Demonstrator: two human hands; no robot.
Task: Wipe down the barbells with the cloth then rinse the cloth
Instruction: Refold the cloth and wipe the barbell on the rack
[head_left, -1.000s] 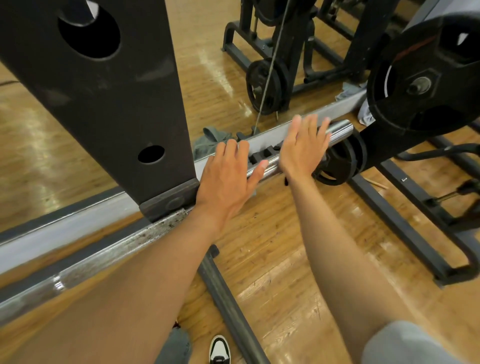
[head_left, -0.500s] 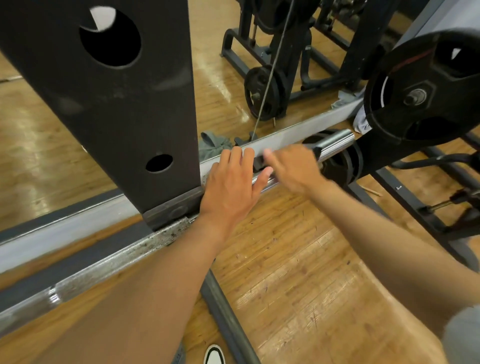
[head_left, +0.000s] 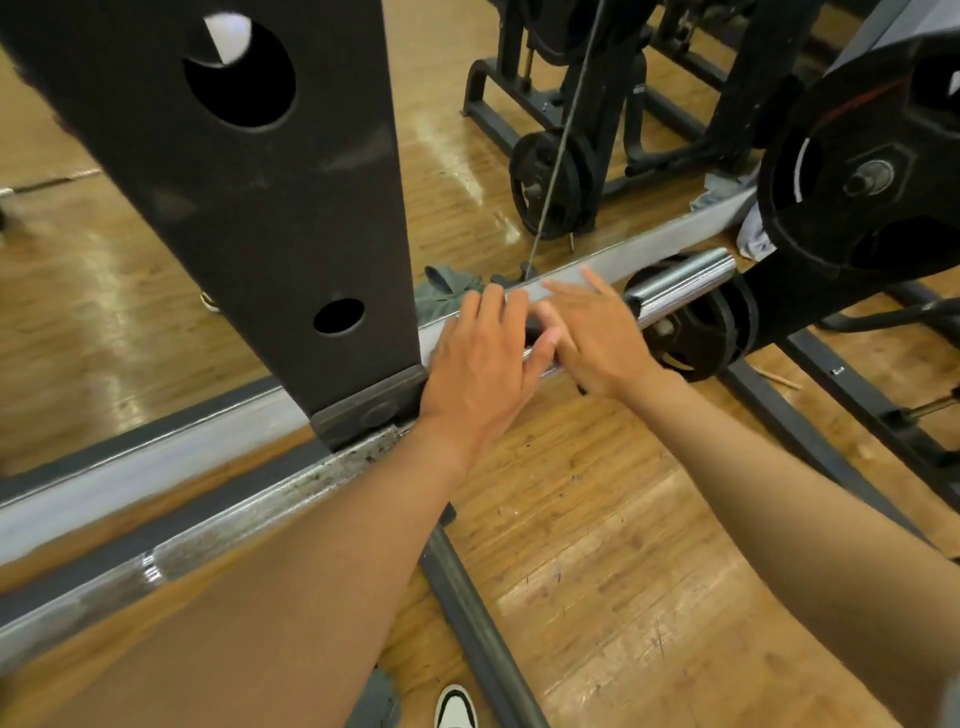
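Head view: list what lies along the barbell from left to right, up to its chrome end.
Rough bar shaft → black upright post → left hand → right hand → chrome sleeve end → big black weight plate.

left hand (head_left: 480, 358): palm down, fingers straight | right hand (head_left: 592, 332): blurred, fingers spread, beside it

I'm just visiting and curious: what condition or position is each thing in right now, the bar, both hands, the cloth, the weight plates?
barbell: lying across the rack, shiny sleeve end bare.
left hand: laid over the bar beside the upright, fingers fairly straight.
right hand: open, blurred, at the bar next to the left.
cloth: crumpled behind the bar, unheld.
weight plate: mounted on a peg.
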